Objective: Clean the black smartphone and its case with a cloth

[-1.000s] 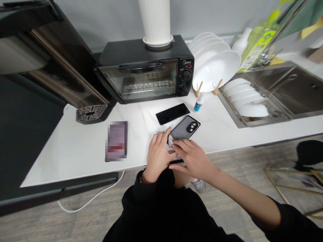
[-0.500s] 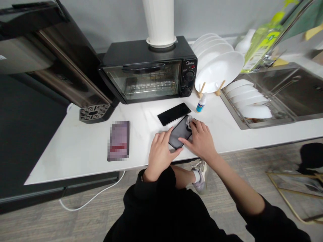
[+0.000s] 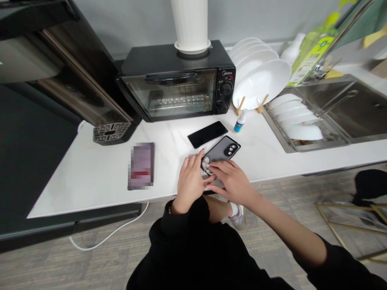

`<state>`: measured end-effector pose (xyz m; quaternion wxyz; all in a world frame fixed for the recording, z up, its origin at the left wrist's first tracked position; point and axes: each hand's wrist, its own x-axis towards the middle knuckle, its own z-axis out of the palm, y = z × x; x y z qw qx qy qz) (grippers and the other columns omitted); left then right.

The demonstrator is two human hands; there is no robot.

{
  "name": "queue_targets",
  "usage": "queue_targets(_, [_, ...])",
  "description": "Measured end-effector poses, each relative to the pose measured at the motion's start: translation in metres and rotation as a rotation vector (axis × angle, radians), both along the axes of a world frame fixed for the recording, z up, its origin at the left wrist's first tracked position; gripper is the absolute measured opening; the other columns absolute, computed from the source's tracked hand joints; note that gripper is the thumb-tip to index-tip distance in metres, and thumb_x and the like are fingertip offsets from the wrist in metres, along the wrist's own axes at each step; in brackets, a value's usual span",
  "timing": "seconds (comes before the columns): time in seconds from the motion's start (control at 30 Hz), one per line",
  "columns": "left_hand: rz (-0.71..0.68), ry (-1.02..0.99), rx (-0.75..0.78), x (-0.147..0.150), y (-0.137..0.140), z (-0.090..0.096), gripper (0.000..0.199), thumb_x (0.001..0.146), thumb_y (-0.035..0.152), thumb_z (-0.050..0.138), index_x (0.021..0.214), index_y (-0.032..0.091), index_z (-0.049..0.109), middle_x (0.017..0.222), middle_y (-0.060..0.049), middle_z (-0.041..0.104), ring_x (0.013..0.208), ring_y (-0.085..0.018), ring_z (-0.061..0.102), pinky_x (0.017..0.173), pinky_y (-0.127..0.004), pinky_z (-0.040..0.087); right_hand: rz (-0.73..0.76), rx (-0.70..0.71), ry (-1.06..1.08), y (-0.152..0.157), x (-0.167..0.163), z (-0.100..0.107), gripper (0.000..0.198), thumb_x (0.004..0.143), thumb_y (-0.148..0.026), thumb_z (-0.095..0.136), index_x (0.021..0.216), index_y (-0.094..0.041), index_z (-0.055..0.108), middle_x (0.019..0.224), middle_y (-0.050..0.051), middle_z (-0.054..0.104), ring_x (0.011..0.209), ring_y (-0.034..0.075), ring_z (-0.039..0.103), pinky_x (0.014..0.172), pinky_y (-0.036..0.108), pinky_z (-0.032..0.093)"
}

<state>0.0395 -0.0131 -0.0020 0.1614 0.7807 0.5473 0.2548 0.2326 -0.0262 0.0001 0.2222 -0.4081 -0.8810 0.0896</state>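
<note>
A dark-rimmed phone case [image 3: 218, 150] with a greyish see-through back and camera cut-outs lies slantwise on the counter. My left hand [image 3: 191, 180] grips its near left end, thumb and fingers at the edges. Under the fingertips of my right hand [image 3: 232, 179], a crumpled whitish tissue or cloth [image 3: 206, 164] presses on the case's near end. Just behind the case lies a black phone [image 3: 208, 134], screen up. A small white spray bottle [image 3: 239, 122] with a blue label stands upright to the phone's right.
Behind stands a black toaster oven [image 3: 175, 96] with a white pot [image 3: 192, 24] on top. White plates [image 3: 260, 80] stand in a rack beside a sink [image 3: 363, 108]. Left are a drinks machine [image 3: 111, 133] and a pixelated purple flat item [image 3: 141, 165] on the white counter [image 3: 84, 181].
My right hand has slid the tissue from the camera end of the phone case to its near left end, uncovering the camera cut-outs. My left hand stays at the case.
</note>
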Motion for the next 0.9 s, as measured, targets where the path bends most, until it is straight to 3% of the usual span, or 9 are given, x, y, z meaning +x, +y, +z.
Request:
queue_targets(0.1, [0.011, 0.004, 0.016, 0.002, 0.000, 0.001, 0.091, 0.087, 0.046, 0.079, 0.161, 0.023, 0.032, 0.134, -0.011, 0.062, 0.119, -0.032, 0.054, 0.108, -0.049, 0.048, -0.155, 0.065, -0.052, 0.010, 0.020, -0.005, 0.063, 0.102, -0.061, 0.052, 0.137, -0.010, 0.062, 0.137, 0.018, 0.066, 0.123, 0.033, 0.062, 0.105, 0.048, 0.048])
queue_targets(0.2, [0.027, 0.005, 0.006, 0.003, 0.002, 0.002, 0.092, 0.085, 0.045, 0.081, 0.161, 0.023, 0.033, 0.136, -0.010, 0.063, 0.119, -0.031, 0.054, 0.109, -0.048, 0.047, -0.339, 0.107, -0.079, 0.026, 0.036, -0.008, 0.065, 0.103, -0.060, 0.047, 0.138, -0.008, 0.061, 0.139, 0.020, 0.065, 0.126, 0.036, 0.060, 0.102, 0.050, 0.049])
queue_targets(0.3, [0.040, -0.022, -0.002, 0.004, 0.004, 0.001, 0.092, 0.084, 0.041, 0.083, 0.160, 0.024, 0.035, 0.138, -0.009, 0.063, 0.120, -0.031, 0.055, 0.110, -0.047, 0.046, -0.395, 0.113, -0.076, 0.042, 0.037, -0.009, 0.069, 0.103, -0.064, 0.045, 0.139, -0.007, 0.060, 0.140, 0.021, 0.064, 0.127, 0.037, 0.059, 0.103, 0.052, 0.049])
queue_targets(0.47, [0.062, -0.063, -0.023, 0.004, 0.005, -0.001, 0.090, 0.083, 0.039, 0.083, 0.159, 0.022, 0.037, 0.140, -0.008, 0.063, 0.122, -0.031, 0.054, 0.112, -0.047, 0.045, -0.293, 0.131, -0.023, 0.054, 0.010, -0.006, 0.070, 0.098, -0.070, 0.051, 0.132, -0.010, 0.066, 0.134, 0.018, 0.068, 0.121, 0.035, 0.062, 0.103, 0.051, 0.048])
queue_targets(0.57, [0.065, -0.062, -0.030, 0.003, 0.002, -0.001, 0.090, 0.086, 0.031, 0.079, 0.162, 0.019, 0.032, 0.140, -0.010, 0.062, 0.122, -0.030, 0.053, 0.112, -0.046, 0.046, -0.070, 0.088, 0.009, 0.045, -0.006, -0.001, 0.061, 0.097, -0.067, 0.056, 0.123, -0.013, 0.070, 0.126, 0.014, 0.072, 0.109, 0.031, 0.066, 0.098, 0.048, 0.049])
queue_targets(0.7, [0.072, -0.017, -0.060, 0.002, -0.002, 0.001, 0.091, 0.084, 0.023, 0.077, 0.163, 0.022, 0.030, 0.140, -0.010, 0.061, 0.124, -0.030, 0.052, 0.112, -0.046, 0.046, 0.192, 0.036, 0.025, 0.025, -0.006, 0.002, 0.055, 0.097, -0.062, 0.060, 0.124, -0.015, 0.068, 0.125, 0.011, 0.073, 0.113, 0.028, 0.066, 0.098, 0.045, 0.051])
queue_targets(0.8, [0.077, -0.025, -0.051, 0.003, -0.005, 0.001, 0.091, 0.087, 0.033, 0.079, 0.163, 0.024, 0.029, 0.139, -0.009, 0.062, 0.125, -0.030, 0.052, 0.112, -0.047, 0.046, 0.170, 0.116, -0.042, 0.021, 0.016, 0.002, 0.047, 0.101, -0.054, 0.059, 0.126, -0.015, 0.068, 0.126, 0.010, 0.074, 0.116, 0.027, 0.065, 0.100, 0.044, 0.051])
queue_targets(0.9, [0.087, -0.027, -0.054, 0.004, -0.006, 0.002, 0.092, 0.087, 0.039, 0.079, 0.163, 0.023, 0.030, 0.139, -0.009, 0.062, 0.123, -0.031, 0.053, 0.111, -0.049, 0.047, 0.002, 0.223, -0.127, 0.030, 0.045, 0.000, 0.041, 0.104, -0.046, 0.057, 0.126, -0.013, 0.067, 0.131, 0.011, 0.073, 0.120, 0.029, 0.064, 0.100, 0.045, 0.050])
